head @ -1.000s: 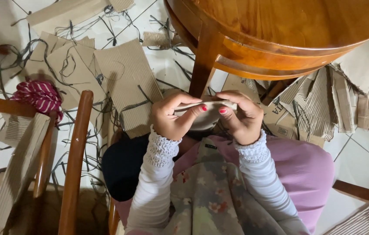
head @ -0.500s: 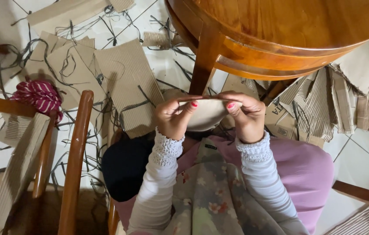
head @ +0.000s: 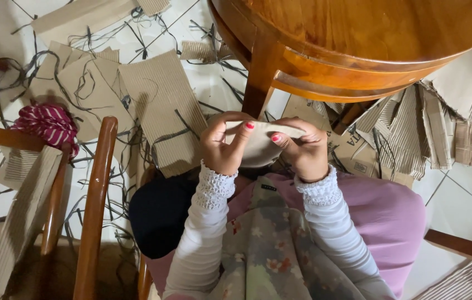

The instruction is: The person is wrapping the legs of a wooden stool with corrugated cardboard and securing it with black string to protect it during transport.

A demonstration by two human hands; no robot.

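Observation:
My left hand (head: 222, 145) and my right hand (head: 301, 149) both pinch a small pale piece of cardboard (head: 259, 145), rounded along its lower edge, held up in front of my lap. Thumbs with red nails press on its top edge. White lace-cuffed sleeves cover both wrists. The piece sits just below a wooden table leg (head: 259, 75).
A round wooden table (head: 369, 39) fills the top right. Corrugated cardboard sheets (head: 161, 108) and dark thin strips litter the tiled floor. More cardboard scraps (head: 414, 130) lie at the right. A wooden chair (head: 94, 205) stands at left, with a red striped cloth (head: 50, 123) near it.
My right thumb has slid left along the top edge of the cardboard piece, and both hands have shifted slightly. The piece has stayed gripped in both hands.

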